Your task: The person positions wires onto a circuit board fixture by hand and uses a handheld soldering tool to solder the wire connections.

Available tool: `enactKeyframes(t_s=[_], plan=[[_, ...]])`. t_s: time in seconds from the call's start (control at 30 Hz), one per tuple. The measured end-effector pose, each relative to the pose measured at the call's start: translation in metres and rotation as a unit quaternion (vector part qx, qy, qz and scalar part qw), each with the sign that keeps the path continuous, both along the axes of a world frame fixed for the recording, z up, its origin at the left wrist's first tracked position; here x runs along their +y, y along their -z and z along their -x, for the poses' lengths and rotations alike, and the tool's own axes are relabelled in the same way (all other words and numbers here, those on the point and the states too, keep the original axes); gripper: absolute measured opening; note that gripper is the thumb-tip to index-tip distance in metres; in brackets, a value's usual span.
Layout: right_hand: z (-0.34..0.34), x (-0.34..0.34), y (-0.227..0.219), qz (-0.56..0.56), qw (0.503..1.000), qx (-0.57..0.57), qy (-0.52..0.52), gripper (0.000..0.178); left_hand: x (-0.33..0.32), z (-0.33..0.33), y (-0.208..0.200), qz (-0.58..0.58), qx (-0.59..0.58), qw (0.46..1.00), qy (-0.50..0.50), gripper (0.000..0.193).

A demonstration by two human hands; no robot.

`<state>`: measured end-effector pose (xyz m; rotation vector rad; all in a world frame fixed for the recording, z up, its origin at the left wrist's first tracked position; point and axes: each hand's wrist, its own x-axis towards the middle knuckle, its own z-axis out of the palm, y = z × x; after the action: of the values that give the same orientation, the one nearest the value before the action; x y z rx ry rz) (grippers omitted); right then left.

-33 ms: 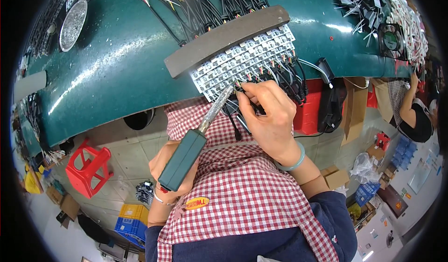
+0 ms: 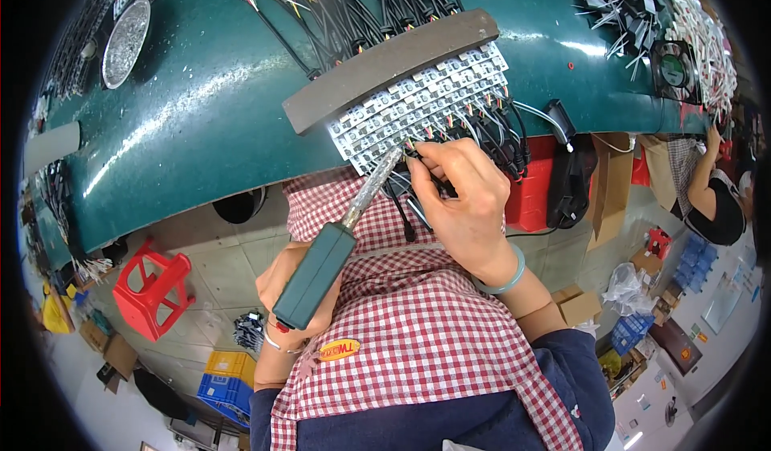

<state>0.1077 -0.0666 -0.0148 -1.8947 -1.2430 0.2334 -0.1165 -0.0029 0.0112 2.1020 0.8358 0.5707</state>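
Observation:
My left hand (image 2: 299,290) is wrapped round the dark green handle of a soldering iron (image 2: 317,273). Its metal barrel slants up to the near edge of white circuit board strips (image 2: 418,97), lying in rows on the green table. Beside the tip, my right hand (image 2: 470,198) is closed, thumb and forefinger pinching a thin wire (image 2: 410,147) against the board edge. The fingers partly hide the wire's end. A long brown bar (image 2: 393,69) lies across the far part of the strips. Black cables (image 2: 502,142) with coloured wire ends hang from their near side on the right.
More black cables (image 2: 385,9) lie beyond the bar. A metal dish (image 2: 126,43) stands at the far left, a small fan (image 2: 673,69) at the far right. Below the table are a red stool (image 2: 152,290) and stacked crates (image 2: 227,387). Another person (image 2: 707,186) is at the right.

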Motion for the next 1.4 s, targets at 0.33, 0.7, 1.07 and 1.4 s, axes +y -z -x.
enactKeyframes(t_s=[0.33, 0.7, 1.07, 1.4], plan=[[-0.002, 0.0, 0.002, -0.001, 1.0, -0.007, -0.007, 0.021, -0.005, 0.014, 0.007, -0.059, -0.024, 0.998, -0.012, 0.027], [0.0, 0.001, 0.0, -0.003, 1.0, -0.007, 0.002, 0.02, -0.004, 0.003, -0.002, -0.049, -0.007, 0.998, -0.03, 0.019], [0.002, 0.001, 0.003, -0.01, 1.0, 0.01, 0.006, 0.02, 0.0, -0.001, -0.004, -0.024, -0.004, 1.0, -0.006, 0.021], [0.001, 0.001, 0.003, -0.011, 1.0, 0.007, 0.003, 0.02, 0.001, 0.005, 0.001, -0.03, 0.005, 0.999, 0.012, 0.023]])
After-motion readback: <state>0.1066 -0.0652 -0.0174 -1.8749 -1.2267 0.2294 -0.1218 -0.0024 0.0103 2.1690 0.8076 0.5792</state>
